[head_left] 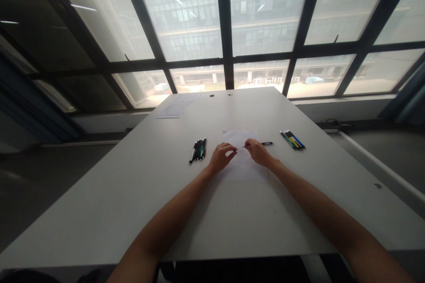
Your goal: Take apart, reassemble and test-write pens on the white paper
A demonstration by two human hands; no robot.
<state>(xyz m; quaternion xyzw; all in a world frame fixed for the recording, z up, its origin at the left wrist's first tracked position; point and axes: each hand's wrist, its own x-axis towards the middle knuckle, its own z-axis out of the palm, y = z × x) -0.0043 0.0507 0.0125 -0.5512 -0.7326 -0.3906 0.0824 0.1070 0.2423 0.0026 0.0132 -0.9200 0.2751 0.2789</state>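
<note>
Over a white sheet of paper (244,170) on the table, my two hands work close together. My left hand (222,157) is closed in a pinch on a small dark piece (234,151), too small to name. My right hand (257,151) pinches a thin dark stick (244,146) whose tip points toward the left hand. Just past the right hand's knuckles shows a black pen (267,143); its near end is hidden, so I cannot tell whether it touches the hand. Left of the paper lies a row of several pens (198,150), mostly black, one with green.
On the right lies another group of several pens (292,140) in green, yellow and blue. Printed papers (174,107) rest at the far left of the white table (139,212). Two small dark spots are near the far edge. A small dark mark (377,185) is at right.
</note>
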